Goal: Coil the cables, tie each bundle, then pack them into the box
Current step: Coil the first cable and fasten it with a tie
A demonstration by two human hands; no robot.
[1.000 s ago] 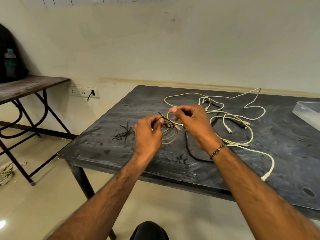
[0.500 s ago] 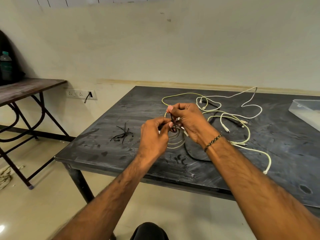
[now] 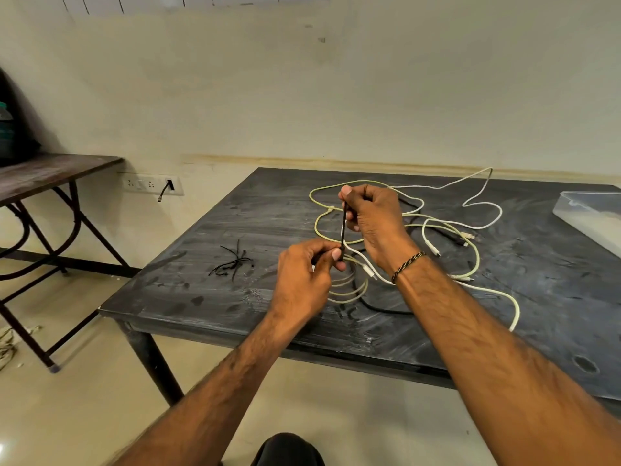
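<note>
Pinching coiled pale cable [image 3: 349,287] above dark table [image 3: 201,290], left hand [image 3: 304,280] grips bundle; right hand [image 3: 373,216] pulls black tie [image 3: 343,227] taut upward; spare ties [image 3: 233,262] left; loose cables [image 3: 447,227] behind; clear box [image 3: 591,216] far right.

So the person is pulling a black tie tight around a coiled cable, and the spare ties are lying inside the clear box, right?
Not quite. The head view shows the spare ties lying loose on the dark table, left of the hands; the clear box sits far right. The right hand does pull a black tie up from the coiled cable held by the left hand.
</note>
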